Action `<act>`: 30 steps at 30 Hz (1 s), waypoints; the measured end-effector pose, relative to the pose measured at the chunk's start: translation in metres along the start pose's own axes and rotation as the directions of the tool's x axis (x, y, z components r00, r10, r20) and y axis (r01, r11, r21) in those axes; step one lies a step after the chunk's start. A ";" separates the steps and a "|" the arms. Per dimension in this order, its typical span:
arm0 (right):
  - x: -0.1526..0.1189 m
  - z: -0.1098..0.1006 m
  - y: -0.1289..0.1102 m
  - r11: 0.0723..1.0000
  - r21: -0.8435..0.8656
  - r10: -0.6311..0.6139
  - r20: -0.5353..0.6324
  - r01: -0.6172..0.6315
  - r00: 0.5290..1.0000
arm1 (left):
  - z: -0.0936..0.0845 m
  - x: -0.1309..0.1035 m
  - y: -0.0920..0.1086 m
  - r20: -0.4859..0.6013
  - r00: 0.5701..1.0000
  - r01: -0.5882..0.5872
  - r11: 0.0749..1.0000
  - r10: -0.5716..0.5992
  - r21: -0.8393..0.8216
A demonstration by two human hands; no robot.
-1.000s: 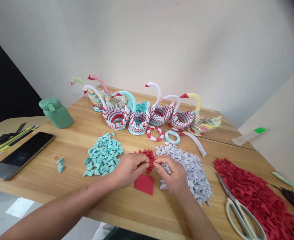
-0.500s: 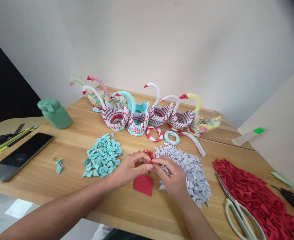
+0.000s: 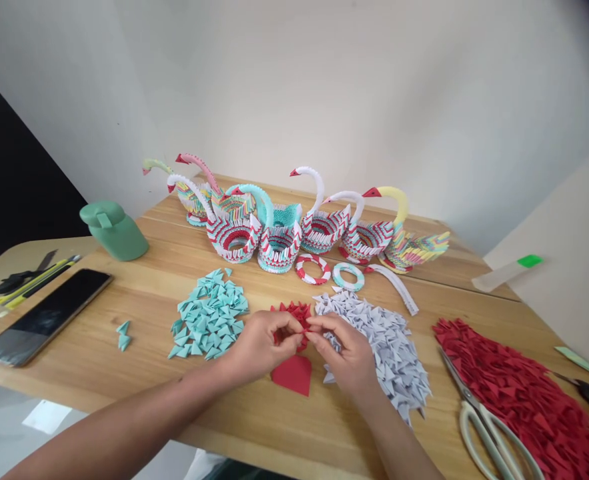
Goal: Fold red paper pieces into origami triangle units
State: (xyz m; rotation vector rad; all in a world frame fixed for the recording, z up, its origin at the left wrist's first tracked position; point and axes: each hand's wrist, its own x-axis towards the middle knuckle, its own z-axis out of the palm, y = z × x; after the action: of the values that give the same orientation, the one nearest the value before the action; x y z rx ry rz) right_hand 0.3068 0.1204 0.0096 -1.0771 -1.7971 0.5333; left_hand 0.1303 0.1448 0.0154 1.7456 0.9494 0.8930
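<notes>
Between the fingertips of my left hand point(image 3: 267, 340) and my right hand point(image 3: 347, 350) is a small red paper piece point(image 3: 305, 329). Both hands pinch it, and most of it is hidden by the fingers. Below the hands a red paper sheet point(image 3: 293, 375) lies flat on the wooden table. Just behind the fingers stands a cluster of red folded paper pieces point(image 3: 294, 310), partly covered by my left hand. A pile of pale lilac folded pieces point(image 3: 387, 340) spreads beside and under my right hand. To the left of my left hand is a heap of teal folded pieces point(image 3: 211, 317).
Several paper swans point(image 3: 279, 247) stand along the back, with a red-and-white ring point(image 3: 313, 279), a teal-and-white ring point(image 3: 358, 270) and a white curved neck point(image 3: 397, 290) before them. Scissors point(image 3: 479, 413) lie against a red pile point(image 3: 524, 393). A phone point(image 3: 44, 317) and green bottle point(image 3: 114, 230) are left.
The fingertips have shifted slightly on the red piece and the left fingers are raised a little, showing more of the red cluster. The whole view has moved slightly.
</notes>
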 end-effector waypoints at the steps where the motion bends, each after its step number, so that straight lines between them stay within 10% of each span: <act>1: 0.000 0.000 -0.001 1.000 -0.014 -0.013 0.007 0.013 1.000 | 0.000 -0.001 0.001 -0.002 1.000 -0.017 0.999 0.017 0.039; 19: 0.001 -0.006 -0.004 0.999 -0.038 0.030 0.062 -0.028 0.998 | 0.001 -0.001 0.001 0.049 0.995 -0.096 0.987 0.091 0.131; 30: 0.000 -0.005 -0.004 0.970 0.089 0.216 0.105 -0.225 0.971 | -0.006 -0.002 0.002 0.080 0.928 -0.367 0.855 0.364 0.367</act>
State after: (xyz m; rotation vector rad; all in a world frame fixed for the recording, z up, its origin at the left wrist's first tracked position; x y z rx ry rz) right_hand 0.3099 0.1180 0.0148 -1.2070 -1.7215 0.8130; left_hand 0.1244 0.1444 0.0192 2.3153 0.8334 0.9872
